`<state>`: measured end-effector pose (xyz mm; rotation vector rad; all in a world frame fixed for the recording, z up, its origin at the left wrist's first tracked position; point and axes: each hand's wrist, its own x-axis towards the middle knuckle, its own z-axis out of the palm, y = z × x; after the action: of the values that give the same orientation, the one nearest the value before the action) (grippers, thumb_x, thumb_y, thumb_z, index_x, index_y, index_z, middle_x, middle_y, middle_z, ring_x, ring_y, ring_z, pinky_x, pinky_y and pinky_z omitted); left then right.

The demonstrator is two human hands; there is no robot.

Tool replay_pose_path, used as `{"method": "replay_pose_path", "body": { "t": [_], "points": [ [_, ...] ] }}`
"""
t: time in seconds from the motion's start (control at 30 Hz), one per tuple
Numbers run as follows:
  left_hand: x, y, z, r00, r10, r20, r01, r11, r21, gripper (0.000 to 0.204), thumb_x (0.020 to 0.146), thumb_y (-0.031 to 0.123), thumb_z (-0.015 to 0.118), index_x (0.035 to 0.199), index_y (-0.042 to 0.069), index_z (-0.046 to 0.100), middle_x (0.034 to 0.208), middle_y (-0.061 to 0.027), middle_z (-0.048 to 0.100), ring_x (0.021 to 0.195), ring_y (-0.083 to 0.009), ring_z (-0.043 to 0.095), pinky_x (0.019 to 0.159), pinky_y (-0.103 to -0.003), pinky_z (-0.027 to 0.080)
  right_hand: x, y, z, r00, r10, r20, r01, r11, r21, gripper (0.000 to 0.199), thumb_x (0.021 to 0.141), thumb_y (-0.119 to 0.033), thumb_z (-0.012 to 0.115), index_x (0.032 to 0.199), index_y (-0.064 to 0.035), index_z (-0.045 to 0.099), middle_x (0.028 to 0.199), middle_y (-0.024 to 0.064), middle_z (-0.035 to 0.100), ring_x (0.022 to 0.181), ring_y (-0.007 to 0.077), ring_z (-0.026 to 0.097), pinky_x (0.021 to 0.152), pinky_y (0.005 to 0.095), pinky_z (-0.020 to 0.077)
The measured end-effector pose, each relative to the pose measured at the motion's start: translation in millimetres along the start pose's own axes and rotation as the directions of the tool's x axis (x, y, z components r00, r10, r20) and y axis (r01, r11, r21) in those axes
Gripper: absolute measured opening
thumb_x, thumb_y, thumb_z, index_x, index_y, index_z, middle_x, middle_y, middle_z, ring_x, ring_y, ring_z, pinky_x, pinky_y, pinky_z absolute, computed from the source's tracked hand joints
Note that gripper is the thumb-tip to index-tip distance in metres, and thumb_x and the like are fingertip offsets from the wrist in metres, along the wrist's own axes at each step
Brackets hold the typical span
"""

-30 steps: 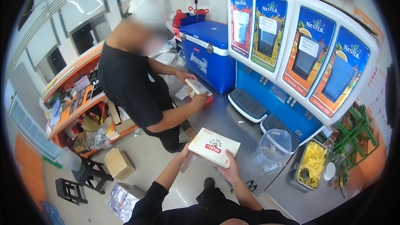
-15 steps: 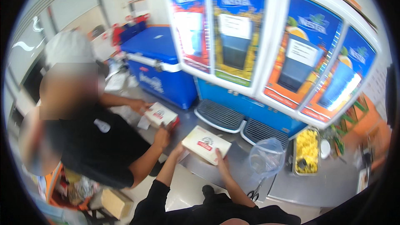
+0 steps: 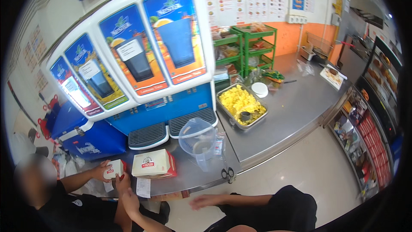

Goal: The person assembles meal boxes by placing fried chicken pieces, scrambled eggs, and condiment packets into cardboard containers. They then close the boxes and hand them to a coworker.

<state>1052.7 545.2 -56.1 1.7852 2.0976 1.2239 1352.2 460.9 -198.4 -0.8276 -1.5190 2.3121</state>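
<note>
My left hand (image 3: 130,201) is off the counter's front edge, just in front of a co-worker's forearm. Its fingers look loosely stretched, with nothing visible in them. Over the floor, my right hand (image 3: 207,201) is empty, fingers extended and slightly blurred. A cream and red cardboard food box (image 3: 151,163) lies closed on the counter beyond both hands, touched by neither. A white paper slip (image 3: 143,187) lies at the counter edge beside it. To the left, a co-worker's hands (image 3: 122,181) hold a smaller white and red box (image 3: 114,169).
A clear plastic pitcher (image 3: 197,139) and black-handled scissors (image 3: 228,173) are right of the box. Behind stand a drink dispenser (image 3: 161,116) and a blue cooler (image 3: 92,141). Farther right are a metal tray of yellow food (image 3: 241,105), green racks (image 3: 259,45) and shelves (image 3: 365,137).
Both my hands have let go of the cream box, which now rests on the counter. My right hand has drawn back toward me. The view has swung right.
</note>
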Motion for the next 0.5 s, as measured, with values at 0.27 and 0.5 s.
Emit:
{"method": "replay_pose_path", "body": {
  "t": [0.27, 0.5],
  "points": [
    [-128.8, 188.1, 12.6, 0.986, -0.079, 0.146, 0.150, 0.799, -0.582, 0.007, 0.084, 0.005, 0.071, 0.084, -0.002, 0.068, 0.079, -0.0057, 0.069, 0.059, -0.0076, 0.058, 0.052, -0.024, 0.047, -193.6, 107.3, -7.4, 0.844, 0.085, -0.530, -0.381, 0.789, -0.481, 0.044, 0.083, -0.049, 0.066, 0.087, -0.0053, 0.072, 0.081, 0.0118, 0.071, 0.079, 0.0277, 0.068, 0.072, 0.0398, 0.0530],
    [-248.4, 277.8, 132.5, 0.659, 0.332, 0.675, 0.236, 0.761, -0.604, 0.015, 0.086, 0.005, 0.066, 0.071, 0.002, 0.062, 0.064, -0.0020, 0.061, 0.058, -0.0079, 0.057, 0.058, -0.023, 0.045, -347.6, 127.4, -116.8, 0.590, -0.023, -0.807, -0.223, 0.956, -0.191, 0.040, 0.088, -0.044, 0.064, 0.091, -0.0048, 0.071, 0.074, 0.0086, 0.069, 0.068, 0.0183, 0.066, 0.065, 0.0332, 0.0519]
  ]
}}
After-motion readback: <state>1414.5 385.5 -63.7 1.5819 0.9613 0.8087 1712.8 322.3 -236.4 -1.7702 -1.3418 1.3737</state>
